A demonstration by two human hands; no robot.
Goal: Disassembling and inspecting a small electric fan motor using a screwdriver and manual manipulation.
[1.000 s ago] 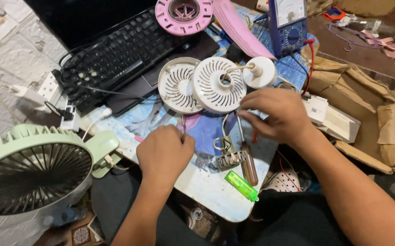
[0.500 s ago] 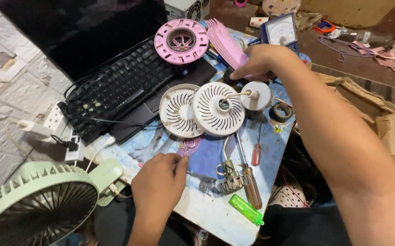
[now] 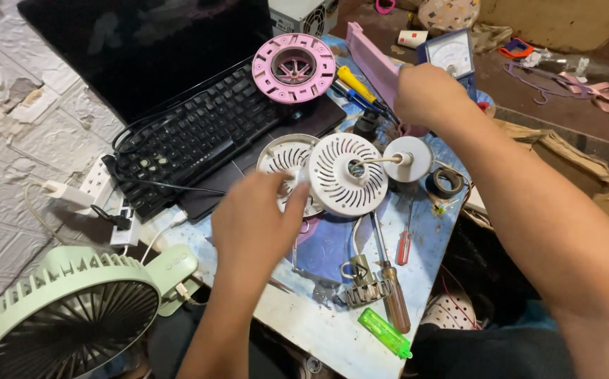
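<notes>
White fan cover sits mid-table, just right of the laptop, overlapping a second white grille on its left; a small white disc is wired to its hub on the right. Looks like the teardown stage: parts are being laid out. Left hand hovers at the cover's left edge, fingers loosely spread, tips touching or nearly touching the rim; blurred. Right hand reaches beyond the cover toward the screwdrivers; fingers curled under, can't tell what they hold. A firmer pinch seems needed to lift the cover.
</notes>
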